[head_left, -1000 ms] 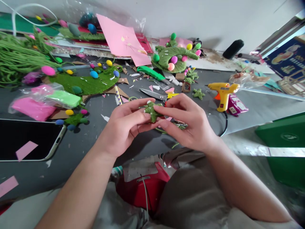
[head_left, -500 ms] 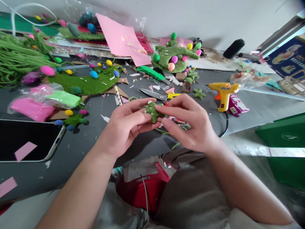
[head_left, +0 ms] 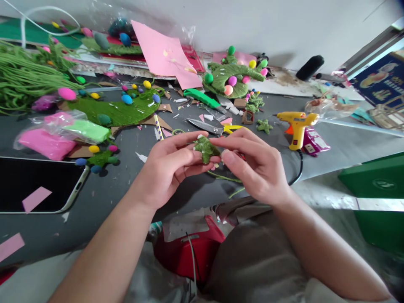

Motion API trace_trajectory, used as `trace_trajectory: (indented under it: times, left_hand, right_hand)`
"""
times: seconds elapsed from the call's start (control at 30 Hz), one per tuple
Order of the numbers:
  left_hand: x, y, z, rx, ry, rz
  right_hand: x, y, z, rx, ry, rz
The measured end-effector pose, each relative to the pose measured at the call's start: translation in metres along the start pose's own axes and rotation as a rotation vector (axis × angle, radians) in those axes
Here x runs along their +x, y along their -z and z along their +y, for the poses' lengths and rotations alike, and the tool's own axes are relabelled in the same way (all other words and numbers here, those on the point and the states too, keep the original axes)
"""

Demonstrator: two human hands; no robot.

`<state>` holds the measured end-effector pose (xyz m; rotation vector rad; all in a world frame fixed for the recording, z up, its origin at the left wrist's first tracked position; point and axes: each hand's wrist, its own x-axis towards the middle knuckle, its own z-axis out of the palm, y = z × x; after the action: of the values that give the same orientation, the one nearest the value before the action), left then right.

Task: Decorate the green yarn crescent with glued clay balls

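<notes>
My left hand (head_left: 168,166) is closed on a small star wrapped in green yarn (head_left: 205,150), thumb in front and fingers behind and below. White bits show at the star's top and left points. From the other side comes my right hand (head_left: 257,164), its index finger and thumb curled in at the star's right point. Whether a tiny piece sits between those fingertips is hidden. Just behind the hands lie scissors (head_left: 206,125) with yellow handles. Another green yarn star (head_left: 264,125) rests on the table to the right.
A yellow glue gun (head_left: 296,126) stands at right, its cord running forward. Around the grey table (head_left: 104,227) are a green utility knife (head_left: 202,97), a phone (head_left: 38,181), bagged pink clay (head_left: 46,141), green yarn (head_left: 28,75) and yarn-wrapped shapes with coloured balls (head_left: 227,80).
My right index finger and thumb have drawn back slightly to the right, uncovering more of the star. My left hand keeps its hold. The whole view has shifted slightly.
</notes>
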<state>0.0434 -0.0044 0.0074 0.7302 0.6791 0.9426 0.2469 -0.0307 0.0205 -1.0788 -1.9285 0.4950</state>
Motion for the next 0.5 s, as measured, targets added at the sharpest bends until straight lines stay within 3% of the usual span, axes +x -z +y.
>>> trace_trajectory:
  times: [0.17, 0.3, 0.37, 0.5]
  left_hand:
    - [0.0004, 0.0002, 0.0008, 0.007, 0.027, 0.043]
    - [0.0003, 0.0003, 0.0005, -0.016, 0.026, 0.047]
    - [0.0002, 0.0002, 0.0002, -0.021, 0.018, 0.044]
    - [-0.0001, -0.0016, 0.0003, -0.003, -0.008, -0.007]
  right_hand:
    - [-0.0029, -0.0035, 0.0064, -0.237, 0.147, -0.014]
    - [-0.0032, -0.0032, 0.0054, -0.288, 0.16, -0.034]
    - [-0.0024, -0.0021, 0.0029, -0.18, 0.094, -0.038]
    - [-0.0001, 0.0006, -0.0005, 0.169, -0.187, 0.012]
